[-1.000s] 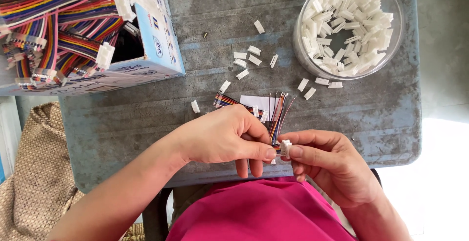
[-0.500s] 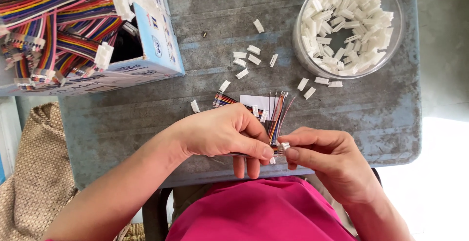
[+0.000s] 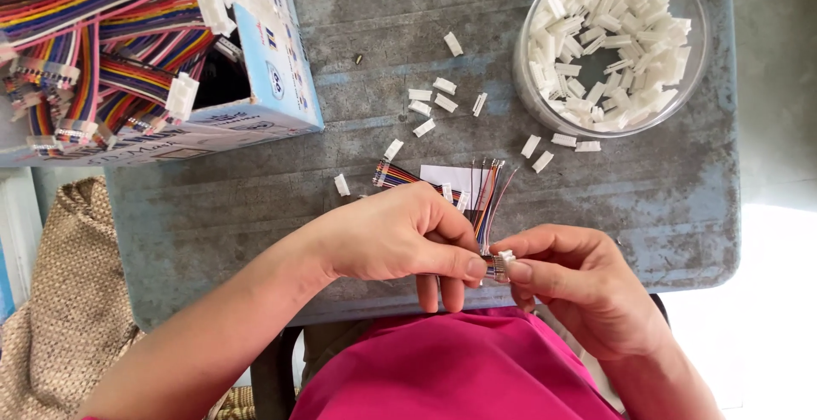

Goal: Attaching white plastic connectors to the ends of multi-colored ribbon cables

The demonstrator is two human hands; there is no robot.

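- Cardboard box [image 3: 277, 88] of rainbow wire harnesses, far left of grey table [image 3: 255, 207].
- Left hand [image 3: 391, 237] pinched closed on ribbon cable [image 3: 485, 207] at the near table edge.
- Right hand [image 3: 566, 280] fingertips closed on small white connector [image 3: 504, 258] at the cable end.
- Clear bowl [image 3: 532, 101] of white connectors, far right.

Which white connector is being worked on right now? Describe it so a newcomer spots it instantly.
Start at the grey table and go to its near edge, where the left hand and right hand meet. The white connector is pinched between their fingertips, on the end of a rainbow ribbon cable. Unlike the loose ones on the table or in the clear bowl, it has wires attached.
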